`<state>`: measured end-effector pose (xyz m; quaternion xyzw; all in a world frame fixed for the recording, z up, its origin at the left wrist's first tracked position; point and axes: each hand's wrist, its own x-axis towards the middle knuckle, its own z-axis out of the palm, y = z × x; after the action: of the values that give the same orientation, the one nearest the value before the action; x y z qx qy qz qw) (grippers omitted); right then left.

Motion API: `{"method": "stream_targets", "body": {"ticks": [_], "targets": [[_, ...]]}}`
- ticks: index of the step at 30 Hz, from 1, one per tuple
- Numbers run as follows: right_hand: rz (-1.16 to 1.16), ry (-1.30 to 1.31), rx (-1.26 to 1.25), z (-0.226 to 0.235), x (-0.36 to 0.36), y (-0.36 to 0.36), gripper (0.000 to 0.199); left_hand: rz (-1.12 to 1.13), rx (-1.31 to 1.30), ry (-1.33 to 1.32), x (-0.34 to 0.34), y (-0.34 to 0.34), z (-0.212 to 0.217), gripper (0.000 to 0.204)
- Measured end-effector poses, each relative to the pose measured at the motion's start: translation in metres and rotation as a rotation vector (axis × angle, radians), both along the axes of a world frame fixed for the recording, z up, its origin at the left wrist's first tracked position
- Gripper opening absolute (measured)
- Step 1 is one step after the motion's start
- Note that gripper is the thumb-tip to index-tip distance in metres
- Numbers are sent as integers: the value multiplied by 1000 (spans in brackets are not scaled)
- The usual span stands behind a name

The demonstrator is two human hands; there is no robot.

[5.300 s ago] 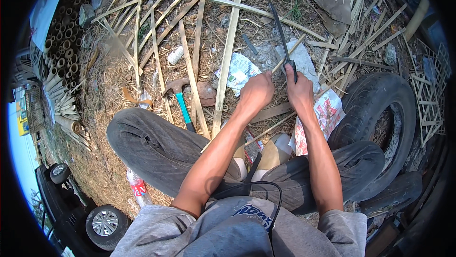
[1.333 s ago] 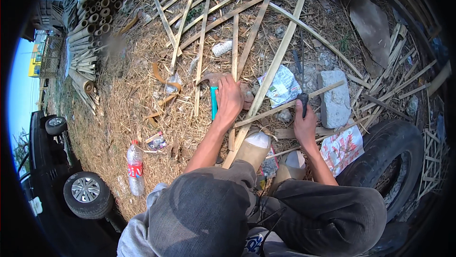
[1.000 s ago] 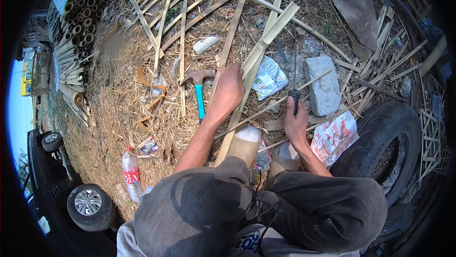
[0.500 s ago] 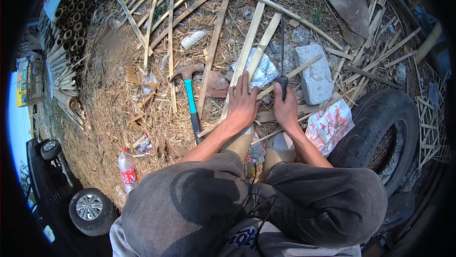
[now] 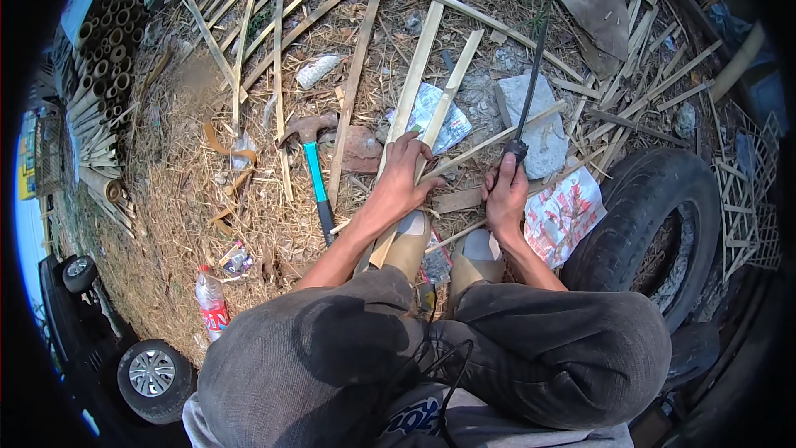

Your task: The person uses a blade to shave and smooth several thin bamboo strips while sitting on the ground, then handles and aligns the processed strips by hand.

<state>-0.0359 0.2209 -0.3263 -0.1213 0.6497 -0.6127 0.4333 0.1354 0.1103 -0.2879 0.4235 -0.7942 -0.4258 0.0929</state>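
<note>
My left hand (image 5: 402, 176) is curled around a pale bamboo strip (image 5: 452, 87), whose lower end emerges below the wrist near my shoe. A longer bamboo strip (image 5: 421, 50) runs beside it and passes under the same hand. To the right, my right hand (image 5: 506, 197) is closed round the black handle of a long knife (image 5: 532, 83). Its thin dark blade points away from me, tilted right and apart from the held strip. Another bamboo strip (image 5: 497, 140) crosses between my hands, its far end over a pale stone block (image 5: 539, 137).
A claw hammer (image 5: 315, 166) with a teal and black handle lies left, near a reddish stone (image 5: 358, 150). Tyres (image 5: 647, 216) lie on the right; a plastic bottle (image 5: 211, 299) stands lower left. More bamboo strips (image 5: 290, 33) spread across the straw-covered ground.
The knife blade has swung from nearly upright to a rightward tilt. My left fingers have gone from stretched out to curled, and the strip's lower end now shows below that wrist.
</note>
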Motion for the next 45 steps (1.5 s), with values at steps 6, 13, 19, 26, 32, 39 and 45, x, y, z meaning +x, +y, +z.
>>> {"method": "stream_targets", "body": {"ticks": [6,13,19,26,32,39,45], "targets": [[41,37,112,-6,-16,-9,39,342,216,90,21,-25,-10,52],[88,131,135,-7,-16,-16,33,266,-42,-105,29,-40,-6,37],[158,194,146,-4,-14,-19,30,480,110,-181,62,-80,10,31],[187,205,206,-7,-13,-23,32,349,98,-187,60,-75,5,37],[200,187,208,-6,-14,-24,29,193,-263,-221,21,-59,-5,47],[254,82,241,-2,-20,-30,28,114,-259,-323,7,-61,-28,49],[310,32,325,4,-20,-35,30,152,-264,-322,4,-62,-21,35]]}}
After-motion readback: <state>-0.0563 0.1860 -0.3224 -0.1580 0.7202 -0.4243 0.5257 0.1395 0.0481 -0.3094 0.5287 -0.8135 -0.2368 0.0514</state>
